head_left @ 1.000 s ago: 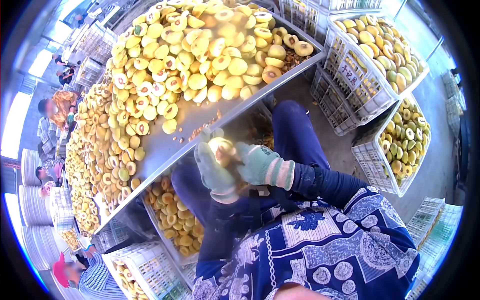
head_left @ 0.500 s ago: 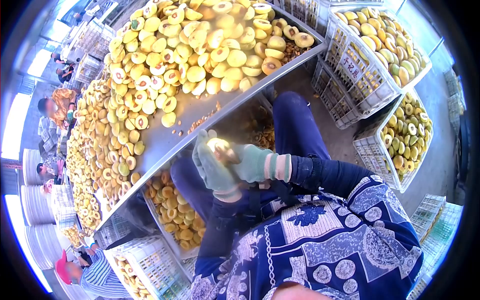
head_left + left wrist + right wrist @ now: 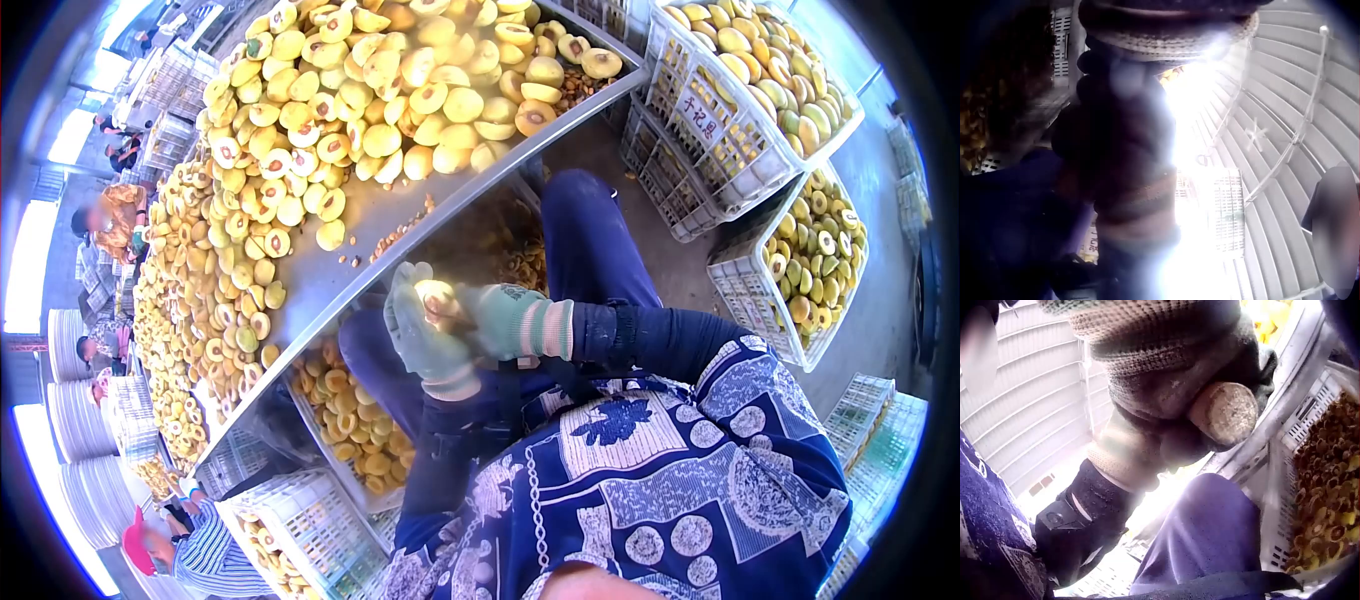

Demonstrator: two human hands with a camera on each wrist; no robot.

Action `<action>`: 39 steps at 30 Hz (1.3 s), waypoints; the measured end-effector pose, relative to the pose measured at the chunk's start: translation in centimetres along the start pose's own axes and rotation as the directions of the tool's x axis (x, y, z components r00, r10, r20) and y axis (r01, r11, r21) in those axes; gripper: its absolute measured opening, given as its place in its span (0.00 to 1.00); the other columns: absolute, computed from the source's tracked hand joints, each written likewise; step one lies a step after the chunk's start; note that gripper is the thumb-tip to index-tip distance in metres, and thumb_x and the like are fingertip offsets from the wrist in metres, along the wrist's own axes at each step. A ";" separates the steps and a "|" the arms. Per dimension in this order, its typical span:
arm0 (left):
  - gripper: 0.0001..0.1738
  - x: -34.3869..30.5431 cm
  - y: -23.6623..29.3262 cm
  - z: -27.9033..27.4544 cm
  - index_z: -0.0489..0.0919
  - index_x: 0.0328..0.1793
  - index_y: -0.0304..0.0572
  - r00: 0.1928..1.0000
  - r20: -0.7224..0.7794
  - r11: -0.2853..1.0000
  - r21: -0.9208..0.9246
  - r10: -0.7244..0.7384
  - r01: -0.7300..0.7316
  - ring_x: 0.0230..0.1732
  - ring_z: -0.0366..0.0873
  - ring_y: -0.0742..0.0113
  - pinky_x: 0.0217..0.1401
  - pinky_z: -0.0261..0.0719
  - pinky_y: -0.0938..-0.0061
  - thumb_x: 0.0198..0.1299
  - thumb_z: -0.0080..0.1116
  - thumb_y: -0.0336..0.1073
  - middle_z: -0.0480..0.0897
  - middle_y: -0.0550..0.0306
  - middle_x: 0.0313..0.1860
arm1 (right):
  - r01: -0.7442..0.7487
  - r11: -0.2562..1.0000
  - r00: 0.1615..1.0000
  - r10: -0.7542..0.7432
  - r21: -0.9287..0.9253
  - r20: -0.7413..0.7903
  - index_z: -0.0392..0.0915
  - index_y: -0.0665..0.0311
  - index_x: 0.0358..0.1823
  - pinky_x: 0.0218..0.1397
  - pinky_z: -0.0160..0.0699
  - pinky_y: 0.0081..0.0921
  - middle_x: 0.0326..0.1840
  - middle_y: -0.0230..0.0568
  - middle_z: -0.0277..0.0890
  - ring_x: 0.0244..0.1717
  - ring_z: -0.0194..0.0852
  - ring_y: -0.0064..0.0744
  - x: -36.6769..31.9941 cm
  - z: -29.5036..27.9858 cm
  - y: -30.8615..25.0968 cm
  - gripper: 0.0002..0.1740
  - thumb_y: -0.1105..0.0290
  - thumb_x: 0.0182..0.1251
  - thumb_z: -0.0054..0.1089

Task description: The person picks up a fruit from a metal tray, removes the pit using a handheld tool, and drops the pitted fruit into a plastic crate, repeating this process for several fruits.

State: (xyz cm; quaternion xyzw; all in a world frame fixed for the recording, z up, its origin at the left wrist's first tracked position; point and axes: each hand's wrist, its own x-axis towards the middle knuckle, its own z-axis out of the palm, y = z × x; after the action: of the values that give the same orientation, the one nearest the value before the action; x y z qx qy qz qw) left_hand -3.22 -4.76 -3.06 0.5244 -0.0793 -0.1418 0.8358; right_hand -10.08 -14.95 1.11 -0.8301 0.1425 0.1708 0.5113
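A long steel table (image 3: 350, 270) runs corner to corner across the head view, heaped with halved yellow peaches (image 3: 380, 110), some cut side up and showing dark red hollows. White plastic crates crowd it. One, piled with whole fruit (image 3: 740, 150), stands at the table's far end, with a second crate (image 3: 760, 300) just beside it. A third crate (image 3: 300, 420), loaded with halves, sits under the table edge.

A seated person in a blue patterned top (image 3: 650, 470) and blue trousers (image 3: 590, 240) works at the near edge of the table with both forearms drawn in to the chest. The two hands, in pale green knit gloves, meet above the lap and touch.

The left hand (image 3: 425, 335) is upright with its palm turned inward, and its fingers are curled round a peach (image 3: 437, 297) that it cups from below and behind. The fruit sits between the two gloves, just off the table rim and above the crate under the table.

The right hand (image 3: 505, 320) comes in from the side with a striped cuff at the wrist. It is clenched in a fist round a tool and pressed against the peach. In the right wrist view the round butt of a wooden handle (image 3: 1225, 412) juts from the closed fingers. The left wrist view is backlit and shows little but dark shapes.

A white tag (image 3: 700, 125) on the wall of the far crate bears three red Chinese characters, too soft to read with certainty. A small dark print on the right glove is too small to read.
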 end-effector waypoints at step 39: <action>0.14 2.2 8.8 -13.2 0.81 0.51 0.33 0.960 -0.165 0.887 0.443 0.225 -0.132 0.38 0.76 0.79 0.41 0.72 0.86 0.65 0.58 0.37 0.82 0.63 0.41 | -0.375 0.565 0.918 0.118 0.735 0.378 0.78 0.66 0.30 0.11 0.60 0.18 0.15 0.26 0.67 0.10 0.62 0.18 0.2 1.1 1.8 0.15 0.60 0.59 0.58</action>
State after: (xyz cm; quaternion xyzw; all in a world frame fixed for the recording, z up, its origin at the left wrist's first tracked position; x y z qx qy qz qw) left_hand 3.90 9.38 -0.93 0.6973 -0.0672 0.0134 0.7135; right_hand -10.83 -14.78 -0.85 -0.4523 0.2435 0.2778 0.8117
